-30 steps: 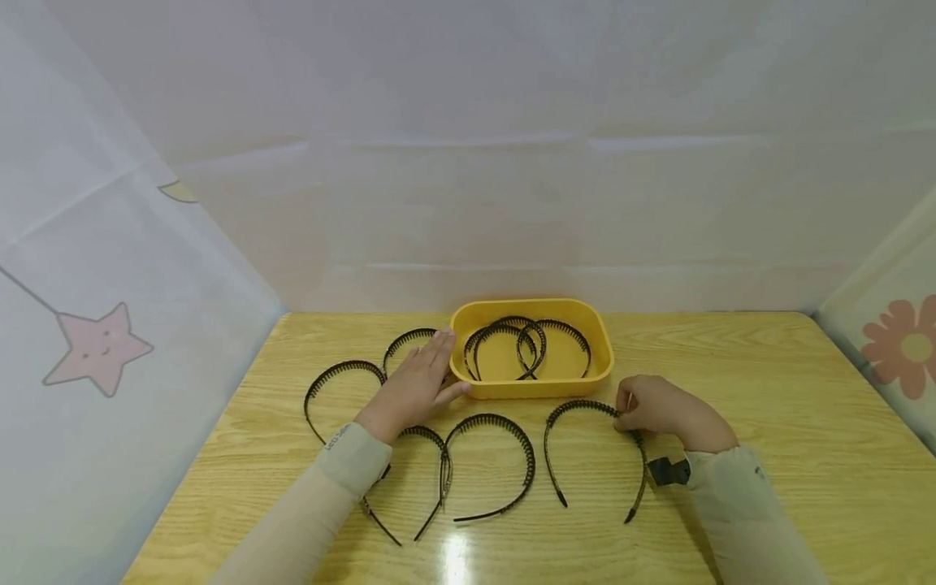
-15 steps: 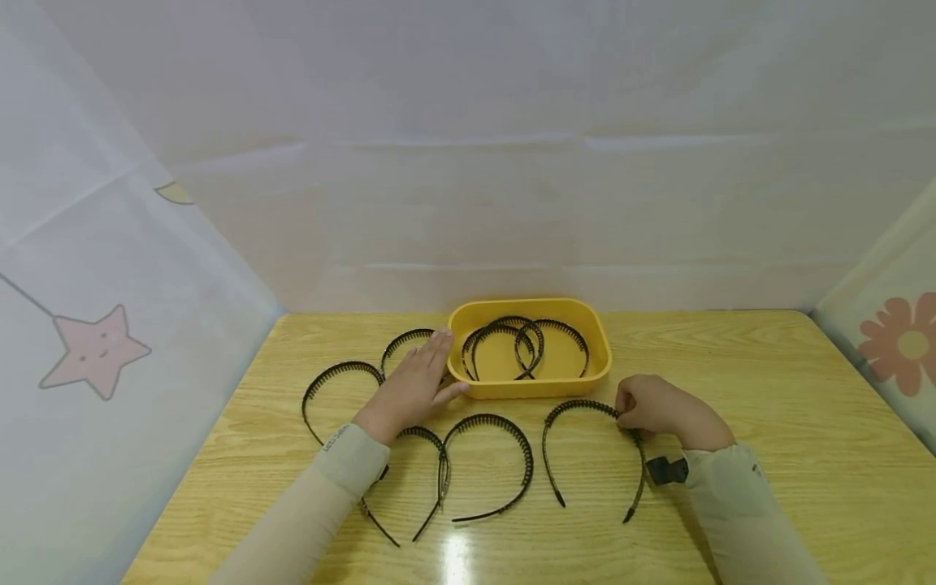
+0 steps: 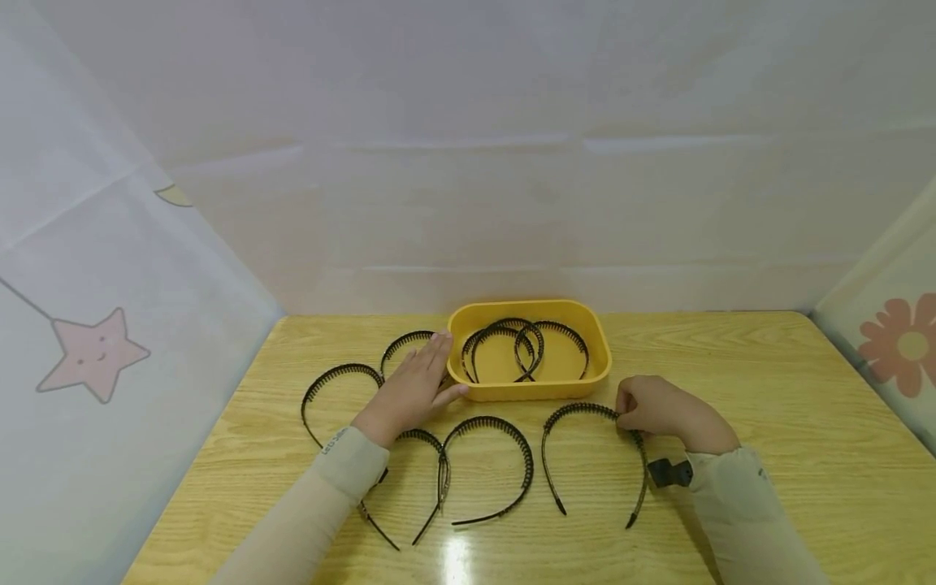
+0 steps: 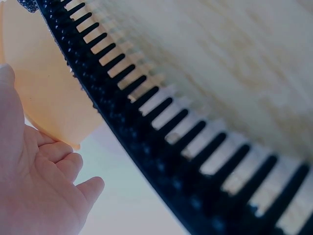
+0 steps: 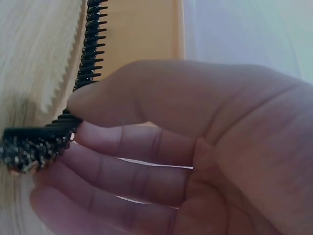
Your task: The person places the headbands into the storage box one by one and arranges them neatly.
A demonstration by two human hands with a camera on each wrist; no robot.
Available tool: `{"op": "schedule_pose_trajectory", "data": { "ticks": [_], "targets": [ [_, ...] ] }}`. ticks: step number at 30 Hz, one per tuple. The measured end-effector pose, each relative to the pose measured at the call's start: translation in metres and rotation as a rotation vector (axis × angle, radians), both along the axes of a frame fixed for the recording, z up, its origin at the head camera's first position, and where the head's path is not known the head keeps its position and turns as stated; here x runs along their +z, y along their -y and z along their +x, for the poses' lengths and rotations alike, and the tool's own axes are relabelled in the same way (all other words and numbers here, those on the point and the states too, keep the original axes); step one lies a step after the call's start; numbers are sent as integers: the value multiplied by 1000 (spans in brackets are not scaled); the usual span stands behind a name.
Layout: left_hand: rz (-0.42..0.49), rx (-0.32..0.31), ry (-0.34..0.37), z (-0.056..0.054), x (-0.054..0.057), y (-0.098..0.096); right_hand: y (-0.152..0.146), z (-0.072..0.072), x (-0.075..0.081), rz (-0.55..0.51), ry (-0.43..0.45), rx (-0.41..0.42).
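Note:
My left hand (image 3: 413,388) lies with extended fingers against the left wall of a yellow plastic bin (image 3: 537,392), which holds several black toothed headbands (image 3: 578,335). In the left wrist view, a headband (image 4: 128,129) crosses close in front of the camera, and the hand (image 4: 44,181) touches the bin beyond it. My right hand (image 3: 665,413) pinches a black headband (image 3: 580,408) on the right side of its arch, in front of the bin. The right wrist view has thumb and fingertips on this headband (image 5: 91,46); its two ends point toward me.
More black headbands lie left and front of the bin: one at the far left (image 3: 344,368), one partly behind the left hand (image 3: 405,336), and two overlapping ones, including the nearer open loop (image 3: 488,421). A pale cloth wall (image 3: 468,203) rises behind the wooden table (image 3: 760,366).

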State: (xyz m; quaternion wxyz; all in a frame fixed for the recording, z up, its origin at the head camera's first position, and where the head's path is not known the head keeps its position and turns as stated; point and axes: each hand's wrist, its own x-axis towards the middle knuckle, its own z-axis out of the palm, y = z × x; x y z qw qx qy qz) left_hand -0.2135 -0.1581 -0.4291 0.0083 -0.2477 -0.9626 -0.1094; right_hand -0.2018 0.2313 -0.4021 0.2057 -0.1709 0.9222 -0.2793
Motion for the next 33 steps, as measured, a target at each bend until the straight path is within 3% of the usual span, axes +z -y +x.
{"op": "schedule_pose_trajectory", "data": {
  "ticks": [24,33],
  "targets": [
    [-9,-1,-8,0,-1,0,3,8,19,-107,-31,38],
    [1,-1,-7,0,0,0,3,6,22,-138,-118,72]
  ]
}}
